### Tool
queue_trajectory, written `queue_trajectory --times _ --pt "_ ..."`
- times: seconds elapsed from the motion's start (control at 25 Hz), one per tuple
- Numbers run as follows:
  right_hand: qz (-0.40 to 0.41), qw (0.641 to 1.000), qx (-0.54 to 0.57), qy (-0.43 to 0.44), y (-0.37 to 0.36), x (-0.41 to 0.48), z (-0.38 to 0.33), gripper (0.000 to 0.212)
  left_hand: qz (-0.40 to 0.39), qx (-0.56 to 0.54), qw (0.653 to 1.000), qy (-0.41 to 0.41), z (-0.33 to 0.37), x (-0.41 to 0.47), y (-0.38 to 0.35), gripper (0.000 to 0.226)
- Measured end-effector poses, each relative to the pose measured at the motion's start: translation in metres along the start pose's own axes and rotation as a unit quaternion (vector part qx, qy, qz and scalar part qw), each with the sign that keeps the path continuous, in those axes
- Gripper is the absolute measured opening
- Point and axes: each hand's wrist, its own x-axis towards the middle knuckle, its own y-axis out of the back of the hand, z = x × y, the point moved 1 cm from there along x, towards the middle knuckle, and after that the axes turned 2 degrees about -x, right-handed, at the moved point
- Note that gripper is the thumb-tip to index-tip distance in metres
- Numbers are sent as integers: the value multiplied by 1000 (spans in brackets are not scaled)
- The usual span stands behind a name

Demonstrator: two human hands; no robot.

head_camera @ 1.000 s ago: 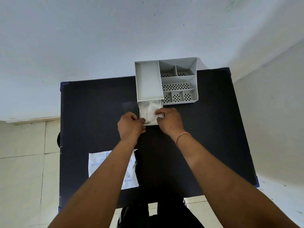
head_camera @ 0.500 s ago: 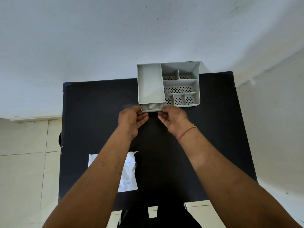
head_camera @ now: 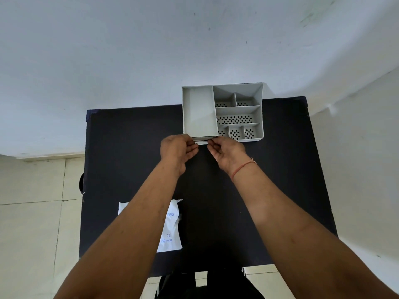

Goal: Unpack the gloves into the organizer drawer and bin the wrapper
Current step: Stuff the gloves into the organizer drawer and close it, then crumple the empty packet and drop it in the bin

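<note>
While both hands work at the far side, one black surface (head_camera: 133,160) fills the middle of the view, with a white wall behind it and pale floor tiles to the left. One grey organizer (head_camera: 222,113) stands at the far edge of the surface, right of centre. It has one long plain compartment on its left and six smaller ones on its right: two at the back, one wide one in the middle, three at the front, all six with perforated bottoms. One drawer (head_camera: 201,141) sits under the long compartment, nearly shut, only a thin strip of its front showing. No gloves can be seen; whether they lie inside the drawer cannot be told.

Two bare forearms reach in from the near edge. The left hand (head_camera: 176,151) and the right hand (head_camera: 227,153) meet at the drawer front, one at each end of the strip. The fingers (head_camera: 192,145) of both hands are curled and touch or pinch that front edge; how firm the hold is cannot be told. One orange thread band (head_camera: 243,168) circles the right wrist.

One white wrapper (head_camera: 170,229) with blue print lies flat near the front edge of the surface, partly hidden under the left forearm, well apart from the organizer.
</note>
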Motion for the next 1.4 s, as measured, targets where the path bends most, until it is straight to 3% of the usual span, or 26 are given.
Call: queue_trajectory --times 0.12,0.24,0.36,0.48,0.56,0.72,0.84,0.88,0.92,0.96,1.08,1.12,1.16,1.24,1.32,1.4 --pt "-4 1000 17 10 0 -2 2 11 -23 6 1000 4 -2 -1 5 23" --pt "-20 999 18 26 7 -10 11 22 -41 55 998 0 -6 -7 20 12" --pt "-48 992 -110 39 12 -27 34 14 -21 106 994 -11 -11 -18 48 6" --pt "-82 949 -291 93 7 -44 69 12 27 164 986 -21 -23 -32 91 6" --pt "-91 877 -448 151 2 -47 95 16 60 208 976 -29 -35 -41 129 5" --pt "-109 659 -727 159 -8 -52 148 62 119 294 948 -28 -70 -60 208 3" --pt "-94 522 -834 151 -9 -55 179 55 105 384 917 11 -94 -68 246 21" --pt "-92 504 -846 150 -9 -57 184 45 85 408 909 29 -100 -70 253 32" --pt "-98 512 -840 147 -9 -60 186 33 65 429 900 36 -105 -72 258 42" --pt "-112 552 -814 140 -9 -67 186 23 48 441 896 28 -107 -74 262 49" --pt "-181 795 -578 40 -8 -98 174 10 -22 389 920 -43 -100 -87 263 68" --pt "-216 850 -480 -9 -8 -113 169 11 -62 342 936 -58 -94 -94 260 71" --pt "-248 882 -400 -42 -9 -126 162 12 -104 275 954 -58 -85 -102 254 71" --pt "-283 911 -292 -64 -12 -150 149 35 -175 119 977 -28 -63 -118 240 65" --pt "-304 922 -233 -54 -16 -175 134 50 -227 21 973 -20 -39 -135 225 59" --pt "-328 923 -197 -28 -16 -200 121 51 -261 -8 964 -39 -21 -149 213 57"
